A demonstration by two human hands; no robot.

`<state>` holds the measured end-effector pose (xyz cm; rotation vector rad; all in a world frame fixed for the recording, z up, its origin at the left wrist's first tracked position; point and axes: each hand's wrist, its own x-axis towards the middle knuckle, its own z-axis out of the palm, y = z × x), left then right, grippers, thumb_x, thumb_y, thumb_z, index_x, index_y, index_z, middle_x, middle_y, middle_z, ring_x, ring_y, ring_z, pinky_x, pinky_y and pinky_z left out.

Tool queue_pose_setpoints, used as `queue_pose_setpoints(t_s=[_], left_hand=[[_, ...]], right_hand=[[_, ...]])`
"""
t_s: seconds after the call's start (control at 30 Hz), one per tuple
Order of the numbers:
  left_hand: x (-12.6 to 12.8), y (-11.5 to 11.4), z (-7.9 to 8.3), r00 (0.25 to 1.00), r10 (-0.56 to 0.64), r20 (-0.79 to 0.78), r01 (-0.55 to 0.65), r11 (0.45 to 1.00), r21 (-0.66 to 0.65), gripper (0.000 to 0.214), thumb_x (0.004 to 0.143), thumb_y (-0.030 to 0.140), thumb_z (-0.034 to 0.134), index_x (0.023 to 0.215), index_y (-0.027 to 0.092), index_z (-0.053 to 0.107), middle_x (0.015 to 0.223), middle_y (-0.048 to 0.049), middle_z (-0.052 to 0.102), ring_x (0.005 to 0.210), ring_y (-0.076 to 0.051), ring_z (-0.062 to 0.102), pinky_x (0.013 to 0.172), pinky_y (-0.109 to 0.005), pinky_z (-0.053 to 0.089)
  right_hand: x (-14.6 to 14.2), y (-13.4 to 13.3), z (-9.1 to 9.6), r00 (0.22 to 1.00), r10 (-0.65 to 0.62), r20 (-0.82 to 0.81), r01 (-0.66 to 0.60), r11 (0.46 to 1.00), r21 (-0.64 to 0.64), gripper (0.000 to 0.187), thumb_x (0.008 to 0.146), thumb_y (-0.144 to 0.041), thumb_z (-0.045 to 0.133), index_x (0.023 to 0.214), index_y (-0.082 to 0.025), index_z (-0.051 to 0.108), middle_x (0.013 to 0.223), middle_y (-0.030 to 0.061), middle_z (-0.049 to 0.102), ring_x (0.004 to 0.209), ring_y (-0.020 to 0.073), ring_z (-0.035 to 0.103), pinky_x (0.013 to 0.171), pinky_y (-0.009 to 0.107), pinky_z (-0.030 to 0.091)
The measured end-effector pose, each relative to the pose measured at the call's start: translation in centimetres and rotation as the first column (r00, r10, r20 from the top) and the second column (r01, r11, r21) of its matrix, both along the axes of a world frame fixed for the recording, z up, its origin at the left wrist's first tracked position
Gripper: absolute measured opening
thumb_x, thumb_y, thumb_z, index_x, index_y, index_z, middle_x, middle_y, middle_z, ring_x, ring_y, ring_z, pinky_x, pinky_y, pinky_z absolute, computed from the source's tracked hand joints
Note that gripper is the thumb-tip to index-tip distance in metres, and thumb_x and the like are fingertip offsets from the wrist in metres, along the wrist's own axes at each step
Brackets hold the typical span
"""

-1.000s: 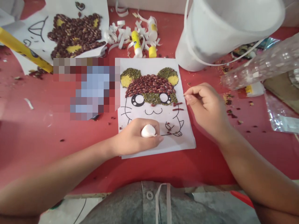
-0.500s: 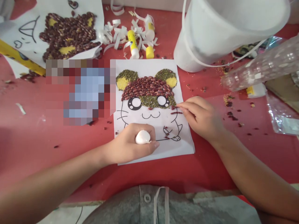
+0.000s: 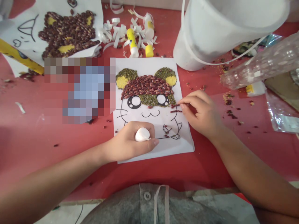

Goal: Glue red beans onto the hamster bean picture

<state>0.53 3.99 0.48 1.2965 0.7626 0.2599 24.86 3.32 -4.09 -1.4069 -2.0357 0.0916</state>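
Observation:
A white sheet with a drawn hamster (image 3: 151, 109) lies on the red table (image 3: 46, 133). Its head is covered with red beans (image 3: 147, 85) and green seeds. My left hand (image 3: 133, 141) rests on the sheet's lower left, closed round a small white cap-like object (image 3: 142, 134). My right hand (image 3: 202, 112) sits at the sheet's right edge, thumb and forefinger pinched at the hamster's right cheek by a few loose red beans (image 3: 175, 108). What the pinch holds is too small to name.
A large white bucket (image 3: 224, 31) stands at the back right, with a clear plastic bottle (image 3: 261, 65) lying beside it. Glue sticks (image 3: 132, 42) and paper strips lie behind the sheet. Another bean picture (image 3: 67, 31) lies at the back left. Beans are scattered at the right.
My right hand has come leftward onto the sheet's right edge and now pinches at the hamster's cheek. The left hand has stayed put.

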Motion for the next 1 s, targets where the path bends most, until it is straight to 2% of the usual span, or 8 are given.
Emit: queue_pose_setpoints(t_s=[0.43, 0.5, 0.57, 0.63, 0.7, 0.77, 0.9, 1.0], left_hand=[[0.1, 0.1, 0.1, 1.0, 0.011, 0.0, -0.011, 1.0, -0.013, 0.025, 0.075, 0.025, 0.06, 0.056, 0.017, 0.044, 0.049, 0.0062, 0.043, 0.043, -0.005, 0.035, 0.04, -0.02, 0.028], [0.0, 0.0, -0.1, 1.0, 0.019, -0.003, -0.019, 0.999, -0.049, 0.024, 0.074, 0.024, 0.062, 0.057, 0.017, 0.046, 0.049, 0.006, 0.044, 0.043, -0.006, 0.037, 0.04, -0.02, 0.029], [0.0, 0.0, -0.5, 0.998, 0.055, 0.041, -0.048, 0.988, -0.15, 0.022, 0.074, 0.023, 0.063, 0.059, 0.017, 0.048, 0.049, 0.0058, 0.046, 0.041, -0.006, 0.039, 0.039, -0.02, 0.029], [0.1, 0.0, -0.8, 0.976, 0.151, 0.156, -0.095, 0.943, -0.319, 0.019, 0.074, 0.022, 0.063, 0.06, 0.016, 0.05, 0.051, 0.005, 0.048, 0.039, -0.006, 0.04, 0.037, -0.02, 0.029], [0.3, 0.2, -1.0, 0.919, 0.309, 0.244, -0.155, 0.854, -0.496, 0.016, 0.071, 0.022, 0.061, 0.06, 0.015, 0.053, 0.053, 0.0035, 0.049, 0.039, -0.005, 0.041, 0.037, -0.019, 0.03], [0.5, 0.5, -1.0, 0.876, 0.402, 0.267, -0.175, 0.78, -0.601, 0.01, 0.066, 0.024, 0.061, 0.067, 0.014, 0.061, 0.059, 0.0002, 0.055, 0.049, -0.009, 0.052, 0.046, -0.021, 0.042], [0.5, 1.0, -0.8, 0.805, 0.567, 0.178, -0.304, 0.651, -0.695, 0.031, 0.065, 0.027, 0.055, 0.089, 0.012, 0.068, 0.081, -0.0069, 0.067, 0.077, -0.016, 0.062, 0.077, -0.028, 0.052], [0.4, 1.0, -0.8, 0.784, 0.585, 0.207, -0.299, 0.649, -0.7, 0.042, 0.066, 0.029, 0.051, 0.1, 0.011, 0.067, 0.096, -0.0098, 0.07, 0.097, -0.021, 0.063, 0.092, -0.032, 0.048]], right_hand=[[-0.1, 0.3, 0.0, 1.0, 0.01, -0.013, -0.011, 0.999, -0.034, 0.013, 0.082, -0.016, 0.051, 0.082, -0.023, 0.062, 0.079, 0.004, 0.054, 0.075, 0.0183, 0.055, 0.07, 0.035, 0.047], [-0.3, 0.3, 0.2, 0.999, -0.006, -0.046, 0.005, 1.0, -0.024, 0.012, 0.083, -0.017, 0.051, 0.083, -0.023, 0.061, 0.08, 0.0039, 0.055, 0.075, 0.0183, 0.056, 0.071, 0.036, 0.047], [-0.5, 0.3, 0.6, 0.995, -0.015, -0.103, 0.014, 1.0, -0.008, 0.01, 0.083, -0.018, 0.051, 0.082, -0.023, 0.059, 0.079, 0.0037, 0.055, 0.073, 0.0178, 0.056, 0.069, 0.035, 0.047], [-0.9, 0.3, 1.0, 0.986, -0.01, -0.168, 0.014, 1.0, 0.022, 0.004, 0.082, -0.021, 0.054, 0.079, -0.023, 0.056, 0.076, 0.0027, 0.054, 0.07, 0.0169, 0.054, 0.066, 0.034, 0.047], [-1.5, 0.2, 1.5, 0.975, 0.002, -0.222, 0.007, 0.999, 0.038, 0.009, 0.08, -0.021, 0.058, 0.074, -0.023, 0.052, 0.072, 0.0011, 0.052, 0.068, 0.0159, 0.052, 0.062, 0.032, 0.046], [-2.2, 0.0, 2.1, 0.966, 0.02, -0.257, -0.016, 1.0, 0.016, 0.012, 0.08, -0.019, 0.059, 0.072, -0.023, 0.05, 0.07, 0.0001, 0.052, 0.067, 0.0153, 0.052, 0.061, 0.031, 0.045], [-3.7, -0.5, 3.4, 0.954, 0.102, -0.283, -0.119, 0.992, -0.043, 0.011, 0.084, -0.015, 0.054, 0.076, -0.022, 0.053, 0.073, -0.0001, 0.058, 0.068, 0.0135, 0.056, 0.063, 0.028, 0.044], [-4.5, -0.6, 4.2, 0.932, 0.185, -0.313, -0.218, 0.973, -0.074, 0.018, 0.089, -0.018, 0.048, 0.073, -0.021, 0.053, 0.068, -0.0002, 0.058, 0.063, 0.012, 0.054, 0.059, 0.027, 0.042]])
